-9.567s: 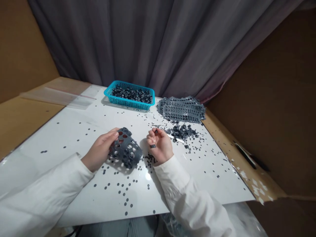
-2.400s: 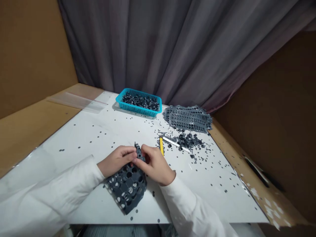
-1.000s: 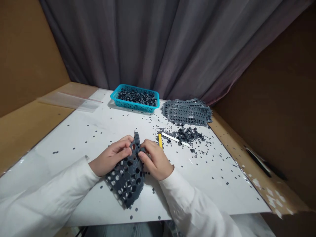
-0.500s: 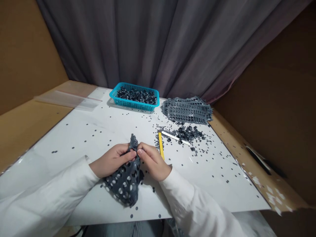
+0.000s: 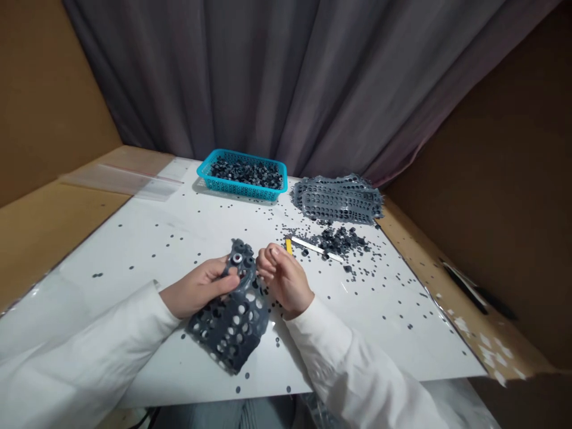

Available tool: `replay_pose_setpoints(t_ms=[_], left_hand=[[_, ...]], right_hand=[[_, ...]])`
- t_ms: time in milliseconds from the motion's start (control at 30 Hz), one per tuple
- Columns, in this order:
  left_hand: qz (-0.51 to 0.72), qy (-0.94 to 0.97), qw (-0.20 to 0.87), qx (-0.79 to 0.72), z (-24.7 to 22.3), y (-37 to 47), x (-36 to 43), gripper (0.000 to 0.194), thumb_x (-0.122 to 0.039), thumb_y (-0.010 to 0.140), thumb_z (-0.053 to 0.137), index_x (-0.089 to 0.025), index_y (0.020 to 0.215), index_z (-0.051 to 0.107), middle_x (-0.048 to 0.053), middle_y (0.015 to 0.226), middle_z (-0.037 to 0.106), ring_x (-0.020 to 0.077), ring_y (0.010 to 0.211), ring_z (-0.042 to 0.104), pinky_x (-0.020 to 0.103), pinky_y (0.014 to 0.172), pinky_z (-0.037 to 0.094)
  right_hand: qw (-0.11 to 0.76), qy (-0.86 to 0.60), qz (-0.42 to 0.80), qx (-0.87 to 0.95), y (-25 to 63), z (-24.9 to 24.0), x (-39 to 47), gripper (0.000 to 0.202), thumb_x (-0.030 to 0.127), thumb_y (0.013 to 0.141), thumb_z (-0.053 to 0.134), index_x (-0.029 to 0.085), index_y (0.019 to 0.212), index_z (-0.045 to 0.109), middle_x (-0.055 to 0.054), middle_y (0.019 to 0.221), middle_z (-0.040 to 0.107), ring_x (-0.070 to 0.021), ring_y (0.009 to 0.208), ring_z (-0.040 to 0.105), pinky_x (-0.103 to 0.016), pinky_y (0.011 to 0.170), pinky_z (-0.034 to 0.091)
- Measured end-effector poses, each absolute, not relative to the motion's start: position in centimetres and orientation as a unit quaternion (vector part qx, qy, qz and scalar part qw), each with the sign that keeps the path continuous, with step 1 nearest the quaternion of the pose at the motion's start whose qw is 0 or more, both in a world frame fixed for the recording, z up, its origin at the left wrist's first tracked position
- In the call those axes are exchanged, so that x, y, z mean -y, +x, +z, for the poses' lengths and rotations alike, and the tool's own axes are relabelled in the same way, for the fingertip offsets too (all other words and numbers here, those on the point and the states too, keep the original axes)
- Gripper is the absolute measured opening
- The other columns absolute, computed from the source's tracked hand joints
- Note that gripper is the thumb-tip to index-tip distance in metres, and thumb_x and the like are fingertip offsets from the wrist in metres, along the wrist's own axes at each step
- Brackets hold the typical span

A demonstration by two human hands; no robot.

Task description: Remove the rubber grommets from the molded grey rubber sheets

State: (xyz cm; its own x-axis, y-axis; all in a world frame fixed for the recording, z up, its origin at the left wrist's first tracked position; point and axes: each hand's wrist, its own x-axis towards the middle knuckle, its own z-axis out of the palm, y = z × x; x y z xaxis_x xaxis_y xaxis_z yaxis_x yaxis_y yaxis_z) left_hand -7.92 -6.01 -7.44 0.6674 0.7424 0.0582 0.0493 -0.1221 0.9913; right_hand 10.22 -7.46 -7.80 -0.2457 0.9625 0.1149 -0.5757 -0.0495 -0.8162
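My left hand is closed around a dark grey, flexible rubber-like sheet full of round holes. Its thumb presses on the upper part, where a small ring-shaped piece sits in the sheet. Just right of the sheet's top edge, my right hand is raised with its fingers curled and the thumb against them. A small dark spot shows at those fingertips; whether it is a loose piece I cannot tell. The sheet's lower end hangs down toward the table's front edge.
A turquoise basket of small dark pieces stands at the back. Right of it lie stacked perforated sheets. In front are a pile of dark pieces, a white stick and a yellow-handled tool. Dark discs litter the white table.
My right hand has come away from the sheet and turned, with fingers curled. The sheet has swung open to face me more, still in my left hand.
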Motion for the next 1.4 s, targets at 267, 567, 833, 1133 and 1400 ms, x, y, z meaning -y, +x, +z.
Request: replay_pose_setpoints(t_ms=[267, 567, 833, 1133, 1400], left_hand=[[0.332, 0.754, 0.488, -0.289, -7.3, -7.6, 5.6, 0.031, -0.034, 0.083, 0.049, -0.016, 0.058, 0.05, 0.003, 0.075, 0.052, 0.0169, 0.073, 0.05, 0.027, 0.072, 0.039], [0.29, 0.825, 0.387, -0.292, -6.8, -7.6, 5.9, 0.021, -0.024, 0.078, 0.051, -0.017, 0.059, 0.047, -0.002, 0.062, 0.046, 0.0129, 0.061, 0.044, 0.024, 0.059, 0.037], [0.253, 0.736, 0.523, -0.348, -7.4, -7.0, 5.8, 0.033, -0.039, 0.083, 0.049, -0.013, 0.064, 0.058, 0.0, 0.061, 0.055, 0.0145, 0.063, 0.048, 0.025, 0.06, 0.039], [0.281, 0.628, 0.67, -0.279, -7.9, -7.3, 6.1, 0.03, -0.041, 0.08, 0.055, -0.012, 0.083, 0.064, 0.005, 0.078, 0.062, 0.0176, 0.073, 0.053, 0.029, 0.07, 0.041], [0.287, 0.715, 0.588, -0.246, -7.1, -7.5, 5.9, 0.031, -0.043, 0.081, 0.053, -0.014, 0.074, 0.064, 0.005, 0.079, 0.059, 0.0199, 0.078, 0.053, 0.03, 0.076, 0.04]], right_hand=[[0.425, -0.428, 0.326, 0.728, 11.0, -6.7, 8.5, 0.019, 0.032, 0.09, 0.04, 0.019, 0.078, 0.047, 0.0, 0.071, 0.047, -0.0143, 0.068, 0.045, -0.027, 0.065, 0.034], [0.313, -0.445, 0.284, 0.789, 10.3, -6.8, 8.8, 0.017, 0.031, 0.091, 0.037, 0.02, 0.078, 0.043, -0.002, 0.073, 0.051, -0.0154, 0.067, 0.047, -0.027, 0.063, 0.035], [0.332, -0.41, 0.32, 0.787, 10.2, -6.8, 8.7, 0.024, 0.028, 0.091, 0.034, 0.02, 0.068, 0.037, 0.001, 0.066, 0.043, -0.0132, 0.062, 0.041, -0.026, 0.06, 0.031], [0.469, -0.321, 0.651, 0.502, 9.7, -8.2, 8.3, 0.035, 0.048, 0.08, 0.052, 0.019, 0.065, 0.042, 0.005, 0.055, 0.029, -0.0096, 0.051, 0.025, -0.023, 0.048, 0.02], [0.538, -0.285, 0.643, 0.464, 10.4, -7.1, 7.8, 0.033, 0.042, 0.087, 0.042, 0.02, 0.063, 0.035, 0.005, 0.059, 0.027, -0.0094, 0.049, 0.022, -0.024, 0.048, 0.021]])
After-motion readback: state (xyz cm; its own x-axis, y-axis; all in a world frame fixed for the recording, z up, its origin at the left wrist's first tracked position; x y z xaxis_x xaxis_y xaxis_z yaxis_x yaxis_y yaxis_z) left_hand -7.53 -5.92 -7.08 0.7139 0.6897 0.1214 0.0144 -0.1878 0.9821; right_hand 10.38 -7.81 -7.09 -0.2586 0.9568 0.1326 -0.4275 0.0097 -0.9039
